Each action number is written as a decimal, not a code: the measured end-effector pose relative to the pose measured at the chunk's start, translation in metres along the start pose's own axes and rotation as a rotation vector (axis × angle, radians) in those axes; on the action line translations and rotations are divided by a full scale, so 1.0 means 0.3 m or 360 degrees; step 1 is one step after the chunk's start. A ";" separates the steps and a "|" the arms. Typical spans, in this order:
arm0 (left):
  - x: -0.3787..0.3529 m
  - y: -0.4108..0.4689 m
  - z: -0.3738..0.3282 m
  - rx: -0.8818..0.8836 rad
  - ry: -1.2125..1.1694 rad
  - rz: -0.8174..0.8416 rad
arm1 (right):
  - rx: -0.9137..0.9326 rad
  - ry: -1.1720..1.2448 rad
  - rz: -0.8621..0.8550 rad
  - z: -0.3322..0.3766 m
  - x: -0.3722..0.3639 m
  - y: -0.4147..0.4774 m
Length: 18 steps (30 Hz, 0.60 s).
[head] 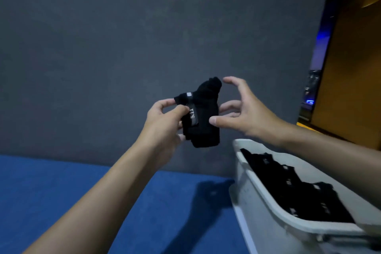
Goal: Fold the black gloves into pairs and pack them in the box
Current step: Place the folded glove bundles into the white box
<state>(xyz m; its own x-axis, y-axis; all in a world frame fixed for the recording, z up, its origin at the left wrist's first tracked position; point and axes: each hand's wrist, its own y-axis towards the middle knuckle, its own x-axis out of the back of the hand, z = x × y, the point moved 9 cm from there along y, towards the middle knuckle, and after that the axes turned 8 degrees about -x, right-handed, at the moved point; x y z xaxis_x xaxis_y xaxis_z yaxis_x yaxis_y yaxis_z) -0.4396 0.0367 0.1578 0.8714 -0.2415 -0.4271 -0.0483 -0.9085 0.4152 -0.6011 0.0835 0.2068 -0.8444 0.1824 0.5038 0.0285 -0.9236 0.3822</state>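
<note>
Setting: grey wall (103, 47) behind, blue surface (61, 181) below, orange-brown panel (350, 68) at far right.

Item 1: folded black glove bundle (206, 128), held in the air in front of the wall, above the blue surface and up-left of the box; a grey lettered band (193, 114) faces the camera.

Left hand (165, 117): pinches the bundle's left edge between thumb and fingers.

Right hand (243, 111): spread wide, gripping nothing, thumb tip at the bundle's right edge.

Item 2: white box (257, 198), lower right, resting on the blue surface, holding packed black gloves (288, 187) with pale labels.
</note>
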 end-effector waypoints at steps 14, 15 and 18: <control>-0.514 -0.055 0.225 0.0318 0.0130 0.0499 | -0.0282 -0.0023 -0.0151 -0.199 0.362 -0.214; -0.526 -0.056 0.243 0.0315 0.0183 0.0516 | -0.0318 -0.0029 -0.0155 -0.218 0.371 -0.223; -0.544 -0.050 0.285 0.0196 0.0467 0.0586 | -0.0463 0.0023 -0.0162 -0.286 0.380 -0.243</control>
<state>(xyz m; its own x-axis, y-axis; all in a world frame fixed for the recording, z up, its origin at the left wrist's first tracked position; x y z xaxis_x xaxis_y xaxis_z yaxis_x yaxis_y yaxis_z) -0.6228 0.0604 0.1526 0.8857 -0.4640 -0.0178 -0.4210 -0.8187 0.3905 -0.7455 0.1427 0.1699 -0.8425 0.2761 0.4625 -0.2091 -0.9590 0.1915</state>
